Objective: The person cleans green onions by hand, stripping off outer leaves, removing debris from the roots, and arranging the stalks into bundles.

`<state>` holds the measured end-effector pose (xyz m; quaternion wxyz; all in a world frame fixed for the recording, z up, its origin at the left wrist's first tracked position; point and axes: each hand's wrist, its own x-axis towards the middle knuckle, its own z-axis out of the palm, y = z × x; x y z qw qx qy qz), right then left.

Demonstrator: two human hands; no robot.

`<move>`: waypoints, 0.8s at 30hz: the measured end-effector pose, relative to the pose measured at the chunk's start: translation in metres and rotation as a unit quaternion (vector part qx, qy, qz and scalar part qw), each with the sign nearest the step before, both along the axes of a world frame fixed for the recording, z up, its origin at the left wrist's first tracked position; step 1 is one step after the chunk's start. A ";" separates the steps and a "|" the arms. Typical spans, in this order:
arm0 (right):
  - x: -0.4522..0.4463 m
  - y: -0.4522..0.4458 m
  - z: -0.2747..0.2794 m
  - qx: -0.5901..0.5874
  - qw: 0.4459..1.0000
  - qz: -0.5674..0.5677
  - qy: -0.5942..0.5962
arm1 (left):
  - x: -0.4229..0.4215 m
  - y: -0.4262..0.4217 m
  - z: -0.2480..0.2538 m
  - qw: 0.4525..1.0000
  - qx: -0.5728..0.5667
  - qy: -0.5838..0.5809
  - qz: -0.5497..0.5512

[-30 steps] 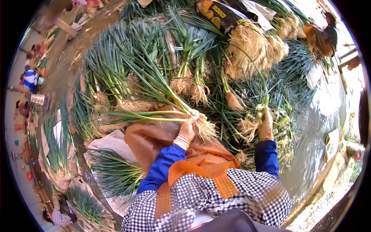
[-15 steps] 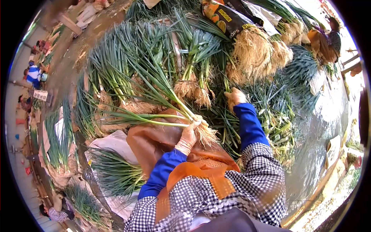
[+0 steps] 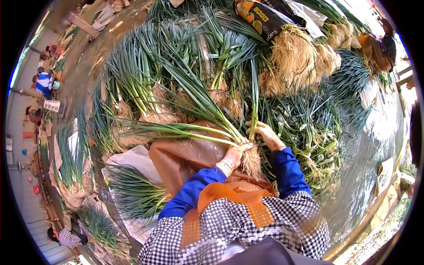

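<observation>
My left hand [image 3: 230, 158] is closed round the white lower stems of several green onions [image 3: 201, 106], above the brown apron [image 3: 176, 157] over my lap. Their leaves fan out up and to the left, and pale roots [image 3: 251, 164] hang below the fingers. Close beside it, my right hand [image 3: 266, 134] grips another green onion stalk [image 3: 255, 95], which stands nearly upright with its base against the held bunch. Part of the right fingers is hidden behind that stalk.
Rooted green onions [image 3: 141, 66] lie in rows ahead. A black printed bag [image 3: 265, 20] and a large root bundle [image 3: 293, 57] are at the upper right. Loose leaves [image 3: 316, 141] are heaped at right, a cut bunch [image 3: 137, 192] at lower left. Other people are far off.
My right hand first let go of a stalk at the right, reached forward, and has now brought another stalk back to the bunch. My left hand, still holding the bunch, has shifted slightly right.
</observation>
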<state>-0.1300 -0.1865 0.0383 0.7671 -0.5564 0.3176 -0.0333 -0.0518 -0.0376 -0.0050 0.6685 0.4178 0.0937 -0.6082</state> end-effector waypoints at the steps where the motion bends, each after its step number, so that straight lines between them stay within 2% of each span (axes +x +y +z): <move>1: 0.006 -0.003 -0.011 -0.117 0.989 -0.058 0.064 | -0.003 -0.001 -0.003 0.999 0.009 -0.050 0.009; 2: 0.016 -0.011 -0.033 -0.207 0.971 -0.070 0.100 | -0.004 -0.003 0.003 0.993 0.035 -0.113 -0.008; 3: 0.023 -0.016 -0.050 -0.295 0.943 -0.081 0.134 | -0.007 -0.004 -0.005 0.993 0.032 -0.113 -0.007; 4: 0.025 -0.016 -0.046 -0.595 0.786 -0.024 0.166 | -0.008 -0.005 -0.020 0.990 0.024 -0.139 0.033; 5: 0.030 -0.009 -0.034 -0.599 0.773 0.017 0.209 | -0.006 -0.006 -0.023 0.983 0.015 -0.165 0.074; 6: 0.030 0.005 -0.023 -0.626 0.764 0.038 0.152 | -0.003 -0.007 -0.026 0.979 0.043 -0.174 0.096; 7: 0.024 0.020 -0.013 -0.652 0.750 0.058 0.094 | 0.000 -0.011 -0.013 0.984 0.071 -0.130 0.103; 9: 0.001 0.047 0.004 -0.553 0.812 0.175 0.066 | 0.006 -0.004 -0.030 0.990 0.010 -0.059 0.131; 11: -0.038 0.045 0.049 -0.289 0.934 0.190 0.085 | 0.001 -0.008 -0.035 0.978 -0.028 -0.106 0.176; 12: -0.049 0.029 0.059 -0.230 0.944 0.182 0.151 | 0.001 -0.009 -0.032 0.976 -0.002 -0.135 0.169; 13: -0.045 0.009 0.057 -0.325 0.869 0.231 0.293 | 0.000 -0.008 -0.028 0.973 0.023 -0.163 0.160; 15: -0.052 -0.030 -0.016 -0.527 0.699 0.218 0.432 | -0.005 -0.004 -0.026 0.975 0.017 -0.177 0.136; 17: -0.006 -0.034 -0.005 -0.550 0.787 0.070 0.270 | -0.003 -0.007 -0.034 0.975 -0.013 -0.193 0.112; 19: 0.045 -0.026 0.013 -0.573 0.773 0.032 0.271 | -0.006 -0.006 -0.034 0.955 0.030 -0.283 0.088; 20: 0.062 -0.034 0.006 -0.556 0.773 0.054 0.300 | -0.005 -0.008 -0.049 0.944 0.040 -0.320 0.075; 21: 0.076 -0.040 -0.008 -0.538 0.772 0.076 0.329 | -0.004 -0.009 -0.043 0.942 0.039 -0.322 0.079; 23: 0.078 -0.051 -0.026 -0.499 0.803 0.122 0.302 | -0.003 -0.008 -0.028 0.936 0.090 -0.336 0.059; 24: 0.074 -0.048 -0.034 -0.492 0.823 0.074 0.275 | -0.002 -0.008 -0.025 0.936 0.090 -0.336 0.061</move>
